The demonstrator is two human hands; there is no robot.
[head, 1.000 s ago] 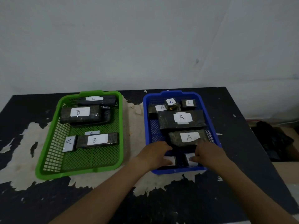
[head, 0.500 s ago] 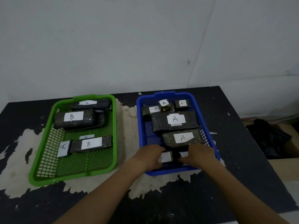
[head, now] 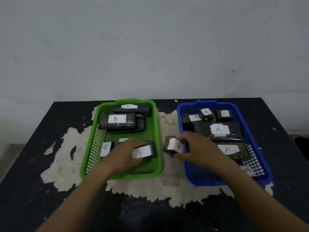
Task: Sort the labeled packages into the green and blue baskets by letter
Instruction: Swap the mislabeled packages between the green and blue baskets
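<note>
My left hand [head: 124, 154] holds a small dark package with a white B label [head: 142, 152] over the near part of the green basket [head: 158, 131]. My right hand [head: 197, 148] grips another small labelled package [head: 172, 144] in the gap between the two baskets, at the left wall of the blue basket [head: 182, 144]. The green basket holds B packages [head: 117, 121] and one A package [head: 106, 149]. In the blue basket lie several A packages [head: 219, 130] and a B label [head: 248, 169] at the near right.
Both baskets stand on a black table [head: 41, 206] with large patches of peeled pale surface [head: 158, 186]. A white wall rises right behind the table. A dark object [head: 302, 146] sits beyond the table's right edge.
Both hands have lifted small packages out of the near end of the blue basket and moved left. The left hand is now over the green basket; the camera view has shifted.
</note>
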